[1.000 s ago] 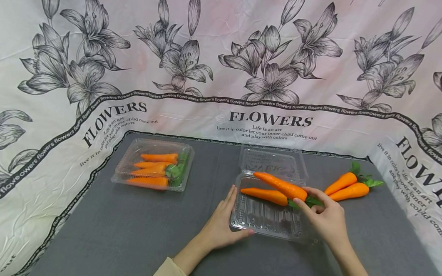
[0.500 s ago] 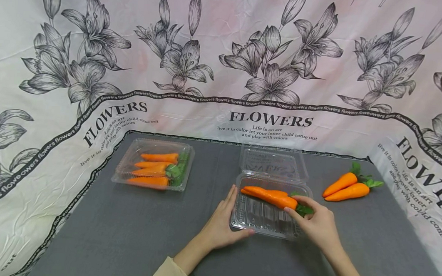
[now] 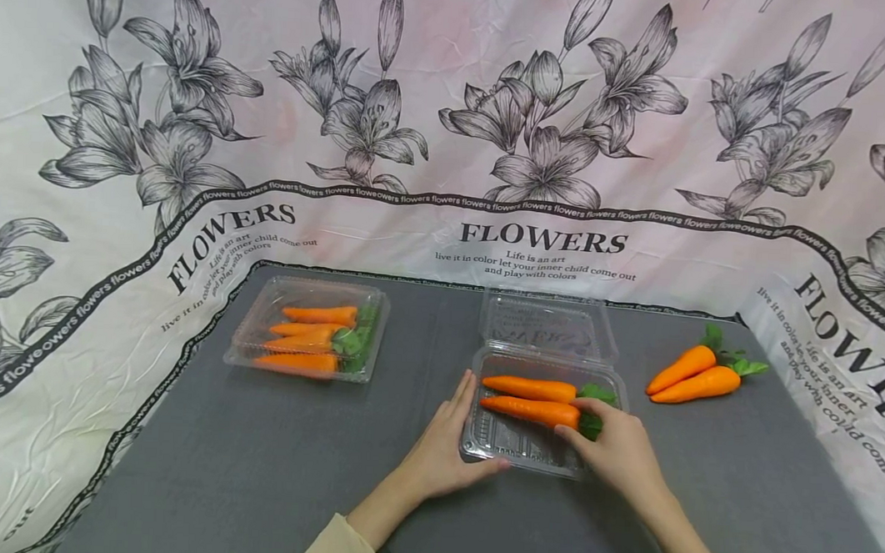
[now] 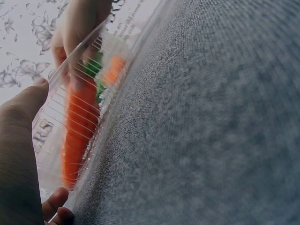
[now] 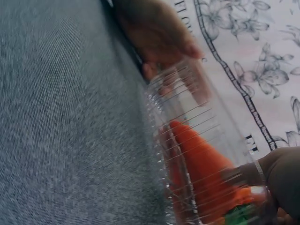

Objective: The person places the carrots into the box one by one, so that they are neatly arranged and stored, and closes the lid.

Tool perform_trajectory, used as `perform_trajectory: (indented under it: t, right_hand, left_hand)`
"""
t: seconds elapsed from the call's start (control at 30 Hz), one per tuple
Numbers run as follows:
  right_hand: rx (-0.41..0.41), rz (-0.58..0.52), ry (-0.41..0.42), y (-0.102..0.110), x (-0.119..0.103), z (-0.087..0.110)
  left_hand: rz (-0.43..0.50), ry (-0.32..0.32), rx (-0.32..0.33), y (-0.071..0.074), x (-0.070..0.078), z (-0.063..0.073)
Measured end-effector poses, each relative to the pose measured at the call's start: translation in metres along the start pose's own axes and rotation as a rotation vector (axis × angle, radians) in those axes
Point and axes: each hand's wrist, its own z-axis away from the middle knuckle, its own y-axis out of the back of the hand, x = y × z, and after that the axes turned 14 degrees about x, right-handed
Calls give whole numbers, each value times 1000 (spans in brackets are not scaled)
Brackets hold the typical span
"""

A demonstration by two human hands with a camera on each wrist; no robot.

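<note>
A clear plastic box (image 3: 490, 444) lies with its hinged lid (image 3: 545, 325) folded back. Inside it are two orange carrots with green tops: the farther carrot (image 3: 528, 388) lies across the back, and the nearer carrot (image 3: 529, 410) lies just in front of it. My right hand (image 3: 617, 448) pinches the nearer carrot at its leafy end. My left hand (image 3: 444, 452) rests with straight fingers along the box's left side, its thumb at the front left corner. In the left wrist view, the carrot (image 4: 79, 129) shows through the box wall.
At the left stands a closed clear box (image 3: 239, 353) with several carrots (image 3: 320, 314) inside. Two loose carrots (image 3: 696, 382) lie on the grey cloth (image 3: 252, 467) to the right. A flower-printed curtain (image 3: 384, 248) surrounds the back and sides.
My right hand has lowered the carrot into the box and moved it toward the front, beside the other one. My left hand has stayed at the box's left side.
</note>
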Motion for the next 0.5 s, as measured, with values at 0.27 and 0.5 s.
perform_trajectory:
  t: [0.27, 0.5]
  right_hand:
    - [-5, 92, 1, -9, -1, -4]
    - [9, 100, 4, -6, -3, -5]
  left_hand:
    - [-3, 3, -2, 0, 0, 0]
    - [8, 0, -2, 0, -1, 0]
